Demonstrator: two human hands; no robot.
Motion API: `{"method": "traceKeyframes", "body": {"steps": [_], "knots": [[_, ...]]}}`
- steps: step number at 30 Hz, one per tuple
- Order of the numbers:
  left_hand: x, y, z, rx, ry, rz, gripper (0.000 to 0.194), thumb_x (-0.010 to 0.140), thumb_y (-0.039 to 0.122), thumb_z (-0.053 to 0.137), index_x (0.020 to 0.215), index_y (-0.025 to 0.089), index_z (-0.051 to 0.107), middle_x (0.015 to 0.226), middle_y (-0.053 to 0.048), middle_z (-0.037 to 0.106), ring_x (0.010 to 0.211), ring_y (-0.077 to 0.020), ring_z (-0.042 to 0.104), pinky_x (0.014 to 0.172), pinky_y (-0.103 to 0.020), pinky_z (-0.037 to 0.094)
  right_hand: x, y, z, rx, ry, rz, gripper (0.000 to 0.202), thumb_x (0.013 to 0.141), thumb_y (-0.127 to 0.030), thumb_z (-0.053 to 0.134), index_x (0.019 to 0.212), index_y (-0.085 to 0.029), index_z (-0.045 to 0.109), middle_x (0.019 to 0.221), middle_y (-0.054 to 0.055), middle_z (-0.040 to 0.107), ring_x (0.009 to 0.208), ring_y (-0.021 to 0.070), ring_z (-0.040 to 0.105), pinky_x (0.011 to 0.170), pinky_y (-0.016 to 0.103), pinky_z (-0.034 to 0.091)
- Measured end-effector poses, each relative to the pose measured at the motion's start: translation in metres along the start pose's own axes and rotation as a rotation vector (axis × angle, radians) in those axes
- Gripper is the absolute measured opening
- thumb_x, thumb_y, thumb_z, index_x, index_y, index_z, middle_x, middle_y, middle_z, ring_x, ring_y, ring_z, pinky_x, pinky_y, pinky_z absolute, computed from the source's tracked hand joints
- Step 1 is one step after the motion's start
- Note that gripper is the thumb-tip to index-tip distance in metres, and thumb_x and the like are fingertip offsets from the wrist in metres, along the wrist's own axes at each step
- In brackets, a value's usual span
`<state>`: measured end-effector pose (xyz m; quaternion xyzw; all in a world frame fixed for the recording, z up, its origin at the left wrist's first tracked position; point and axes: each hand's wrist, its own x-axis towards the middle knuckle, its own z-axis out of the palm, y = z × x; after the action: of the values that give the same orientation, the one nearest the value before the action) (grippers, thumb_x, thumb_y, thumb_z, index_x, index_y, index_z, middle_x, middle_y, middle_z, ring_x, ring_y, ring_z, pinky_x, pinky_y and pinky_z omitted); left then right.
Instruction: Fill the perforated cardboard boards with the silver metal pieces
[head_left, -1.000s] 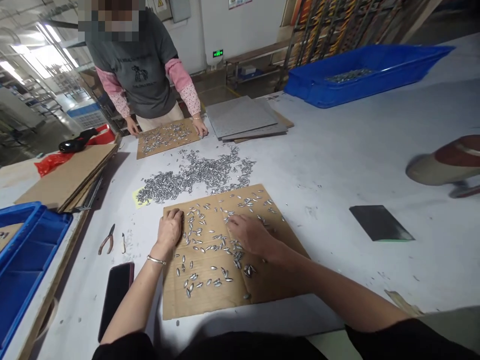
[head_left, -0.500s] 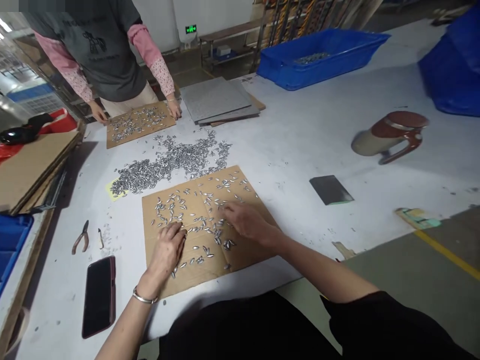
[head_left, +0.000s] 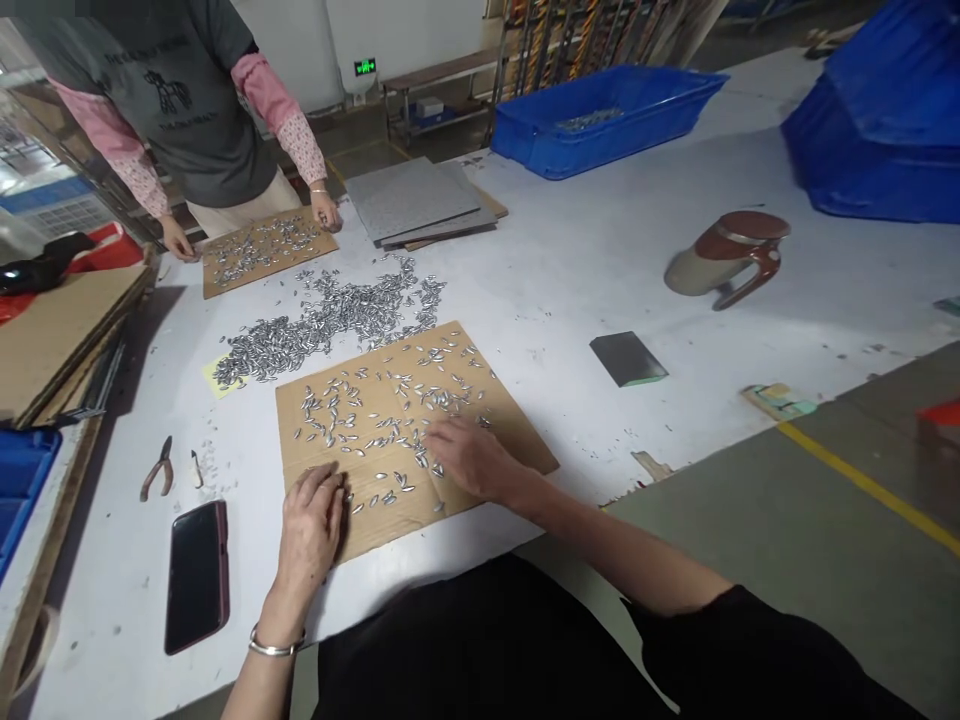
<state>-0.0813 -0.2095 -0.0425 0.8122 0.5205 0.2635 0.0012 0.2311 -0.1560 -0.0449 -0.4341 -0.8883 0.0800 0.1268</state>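
A brown cardboard sheet [head_left: 405, 525] lies in front of me, scattered with small silver spindle-shaped metal pieces [head_left: 386, 432]. At the sheet's lower left rests my left hand [head_left: 311, 520], its fingers bent and close together; whatever is under the fingertips is hidden. My right hand [head_left: 471, 458] is over the sheet's middle right, fingers pinched down among the pieces. What it grips is too small and covered to make out. Beyond the sheet spreads a large pile of the same metal pieces [head_left: 330, 318], partly over a yellow paper [head_left: 215, 378].
Across the table a co-worker's hands [head_left: 326, 210] hold another piece-covered cardboard [head_left: 217, 285]. Pliers [head_left: 159, 470] and a phone [head_left: 196, 575] lie left. Grey boards [head_left: 412, 200], a blue bin [head_left: 562, 160], a dark square pad [head_left: 628, 360] and a lidded jug [head_left: 709, 260] stand beyond and right.
My left hand has moved left and nearer to me along the cardboard. My right hand has come down toward the sheet's lower middle. The view has shifted a little to the right.
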Motion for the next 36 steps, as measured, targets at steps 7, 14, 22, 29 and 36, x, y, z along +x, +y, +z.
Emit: {"method": "traceKeyframes", "body": {"steps": [7,14,22,29,36], "knots": [[-0.017,0.001,-0.001,-0.009,0.055,-0.055,0.023,0.101,0.024,0.052,0.118,0.021,0.067,0.122,-0.012,0.070,0.111,-0.0270,0.066,0.096,-0.049,0.057,0.012,-0.015,0.006,0.084,0.091,-0.052,0.030,0.097,-0.011,0.051,0.120,-0.018,0.070,0.129,0.012,0.067,0.116,0.0225,0.060,0.102,0.035,0.046],[-0.050,-0.009,-0.029,0.081,0.078,-0.292,0.018,0.100,0.029,0.054,0.104,0.022,0.070,0.097,-0.008,0.071,0.091,-0.0251,0.066,0.084,-0.043,0.057,-0.021,-0.016,0.002,0.151,0.016,0.106,0.025,0.103,-0.019,0.048,0.113,-0.021,0.071,0.104,0.007,0.070,0.089,0.0172,0.066,0.080,0.027,0.051],[-0.047,0.019,-0.025,-0.027,0.018,-0.349,0.016,0.100,0.027,0.055,0.099,0.023,0.071,0.095,-0.006,0.072,0.090,-0.0226,0.067,0.083,-0.040,0.056,0.006,-0.052,0.009,0.096,-0.192,0.027,0.018,0.100,-0.014,0.052,0.093,-0.020,0.068,0.094,0.007,0.068,0.086,0.0178,0.063,0.077,0.027,0.045],[-0.054,0.027,-0.025,-0.110,0.001,-0.409,0.016,0.100,0.027,0.055,0.098,0.023,0.070,0.097,-0.007,0.072,0.094,-0.0224,0.067,0.086,-0.039,0.057,0.014,-0.046,0.010,0.024,-0.292,-0.004,0.021,0.103,-0.019,0.047,0.096,-0.016,0.066,0.096,0.010,0.069,0.086,0.0209,0.064,0.077,0.030,0.043],[-0.043,0.027,-0.010,-0.095,-0.087,-0.436,0.013,0.098,0.025,0.056,0.096,0.021,0.068,0.093,-0.007,0.069,0.088,-0.0239,0.065,0.083,-0.040,0.054,0.019,-0.043,-0.005,-0.089,-0.410,0.115,0.026,0.104,-0.022,0.042,0.098,-0.014,0.066,0.098,0.013,0.069,0.082,0.0216,0.064,0.074,0.031,0.040]]}}
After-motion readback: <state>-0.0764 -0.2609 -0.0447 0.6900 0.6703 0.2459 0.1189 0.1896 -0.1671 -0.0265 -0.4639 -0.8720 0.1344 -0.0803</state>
